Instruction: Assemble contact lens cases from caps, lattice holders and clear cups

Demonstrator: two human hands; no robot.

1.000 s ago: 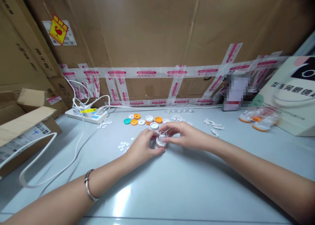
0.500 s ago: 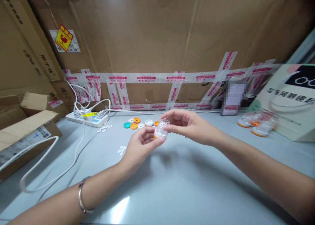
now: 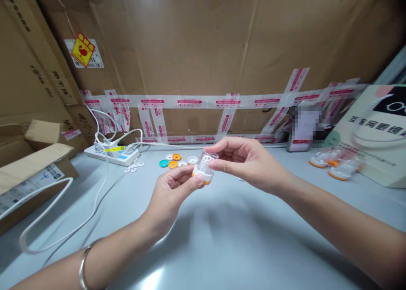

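Note:
Above the grey table I hold a small clear plastic cup-shaped piece (image 3: 206, 165) with a white-and-orange base; it tilts a little, and a white spoked wheel shows in its upper part. My left hand (image 3: 168, 197) is closed round the base, thumb in front. The thumb and fingers of my right hand (image 3: 250, 163) pinch the clear upper end. Behind my hands lie several ring-shaped caps: a teal cap (image 3: 164, 163), orange caps (image 3: 173, 164) and white caps (image 3: 192, 159). My hands cover part of this group.
Small white discs (image 3: 134, 166) lie beside a white power strip (image 3: 112, 152) with looping cables (image 3: 68, 243). An opened carton (image 3: 38, 167) stands left. Similar clear pieces with orange bases (image 3: 344, 169) sit right, before a pale box (image 3: 374, 137). A large cardboard box (image 3: 190, 48) forms the back.
Both hands stay on the clear piece, which has tilted and come slightly left and lower. My left wrist has shifted left, and its hand now hides the small white discs that showed beside it.

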